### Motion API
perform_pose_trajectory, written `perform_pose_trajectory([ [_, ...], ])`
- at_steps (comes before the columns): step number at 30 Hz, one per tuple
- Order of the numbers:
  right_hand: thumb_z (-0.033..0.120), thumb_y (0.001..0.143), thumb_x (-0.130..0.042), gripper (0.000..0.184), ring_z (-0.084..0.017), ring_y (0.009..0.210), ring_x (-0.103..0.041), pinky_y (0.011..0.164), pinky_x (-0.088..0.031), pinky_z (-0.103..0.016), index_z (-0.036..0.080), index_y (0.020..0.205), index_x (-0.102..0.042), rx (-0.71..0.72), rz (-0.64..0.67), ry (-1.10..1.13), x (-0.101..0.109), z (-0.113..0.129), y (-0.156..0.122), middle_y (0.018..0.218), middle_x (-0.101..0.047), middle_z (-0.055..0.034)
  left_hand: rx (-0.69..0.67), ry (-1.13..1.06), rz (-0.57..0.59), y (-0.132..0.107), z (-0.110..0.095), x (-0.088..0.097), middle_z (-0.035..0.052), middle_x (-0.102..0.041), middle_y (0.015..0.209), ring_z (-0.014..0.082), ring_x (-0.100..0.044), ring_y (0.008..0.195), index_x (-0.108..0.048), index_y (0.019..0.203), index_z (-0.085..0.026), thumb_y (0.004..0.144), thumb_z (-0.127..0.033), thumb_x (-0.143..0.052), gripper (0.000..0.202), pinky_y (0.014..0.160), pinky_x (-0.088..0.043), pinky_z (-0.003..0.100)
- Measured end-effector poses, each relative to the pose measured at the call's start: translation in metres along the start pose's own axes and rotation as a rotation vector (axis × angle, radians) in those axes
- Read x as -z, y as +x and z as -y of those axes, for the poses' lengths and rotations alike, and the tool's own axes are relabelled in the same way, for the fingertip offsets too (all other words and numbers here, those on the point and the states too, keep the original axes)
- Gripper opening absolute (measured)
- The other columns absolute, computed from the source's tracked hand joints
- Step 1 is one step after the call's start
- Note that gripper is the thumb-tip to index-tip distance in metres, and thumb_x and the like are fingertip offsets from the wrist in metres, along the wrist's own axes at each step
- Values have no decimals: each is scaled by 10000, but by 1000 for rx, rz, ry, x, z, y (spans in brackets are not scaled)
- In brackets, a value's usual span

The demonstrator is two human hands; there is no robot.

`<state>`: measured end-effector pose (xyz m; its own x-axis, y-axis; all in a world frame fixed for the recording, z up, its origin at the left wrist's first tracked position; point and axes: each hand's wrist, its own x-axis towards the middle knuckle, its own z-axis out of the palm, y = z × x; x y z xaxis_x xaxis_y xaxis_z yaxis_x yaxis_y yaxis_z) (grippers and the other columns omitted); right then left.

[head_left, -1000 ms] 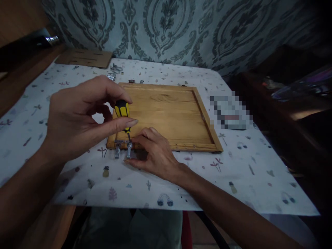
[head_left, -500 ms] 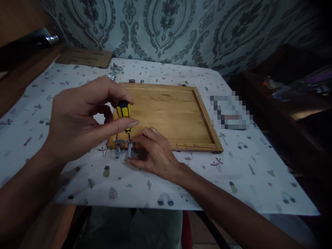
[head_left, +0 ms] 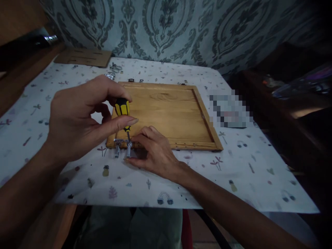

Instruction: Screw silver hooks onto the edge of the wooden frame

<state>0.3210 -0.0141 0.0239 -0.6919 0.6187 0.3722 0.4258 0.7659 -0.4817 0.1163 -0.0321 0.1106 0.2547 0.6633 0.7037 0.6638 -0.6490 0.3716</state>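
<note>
My left hand is closed, its thumb and fingers pinching the handle of a small yellow and black screwdriver. The shaft points down, and its tip meets a silver metal fitting with two legs and a crossbar. That fitting sits at the near left edge of a framed wooden panel, its legs hanging past the frame. With thumb and fingertips, my right hand steadies the fitting from its right side. Small dark holes show along the panel's near edge.
A patterned white cloth covers the table. Loose metal hardware lies behind my left hand, near a slotted cardboard piece. A blurred-out rectangular item rests right of the panel. Patterned wall covering rises behind the table.
The screwdriver handle has tipped very slightly left, with its tip still on the fitting. Both hands keep nearly the same place and grip; the whole view has shifted a little.
</note>
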Motion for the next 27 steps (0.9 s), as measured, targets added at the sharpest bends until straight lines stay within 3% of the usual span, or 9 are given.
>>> perform_pose_trajectory([
  [6, 578, 810, -758, 459, -242, 904, -563, 743, -456, -369, 171, 1016, -720, -7, 10, -3, -1, -1, 0, 967, -636, -69, -18, 64, 2, 0, 1, -2, -35, -656, 879, 108, -628, 693, -642, 993, -224, 871, -376, -769, 233, 501, -520, 232],
  [16, 584, 798, -769, 462, -243, 913, -569, 753, -460, -366, 171, 998, -719, -8, 10, -4, -2, -2, -1, 972, -645, -71, -41, 58, -13, 0, -2, -1, -21, -686, 882, 126, -650, 687, -675, 1031, -280, 877, -298, -764, 179, 510, -552, 242],
  [27, 555, 794, -789, 445, -243, 924, -570, 749, -453, -361, 164, 996, -722, -10, 19, -2, -1, 0, 0, 988, -650, -75, -89, 10, -30, 2, 0, -1, 1, -694, 863, 115, -632, 663, -706, 1022, -227, 847, -212, -784, 192, 468, -529, 209],
])
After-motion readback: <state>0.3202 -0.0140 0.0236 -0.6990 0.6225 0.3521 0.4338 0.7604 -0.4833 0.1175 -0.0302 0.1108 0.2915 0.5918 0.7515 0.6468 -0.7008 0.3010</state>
